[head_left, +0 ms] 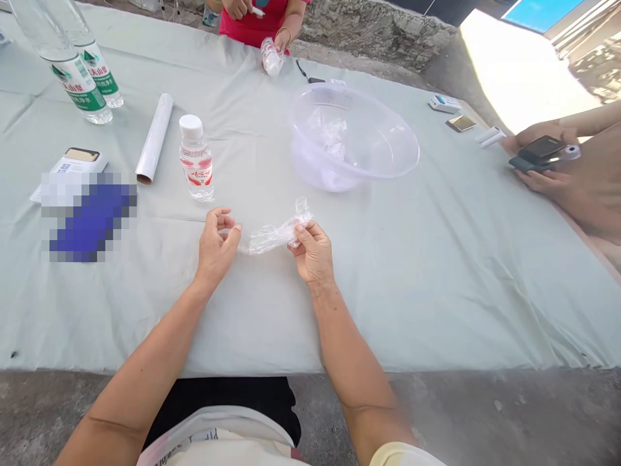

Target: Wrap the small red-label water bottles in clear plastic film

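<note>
Over pale tablecloth (427, 291), my right hand (314, 254) is pinching plastic film (272, 238); at its nine o'clock, my left hand (217, 248) is gaping.

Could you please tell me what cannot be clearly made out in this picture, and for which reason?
All in the head view:
Tall bottles: their caps, cut off by the top edge.
Blue thing: what it is, masked by pixelation.
Film: the part hidden inside the right grip.
Person in red: the head, cut off by the top edge.
Small bottle: its finest print, too small to read.
</note>
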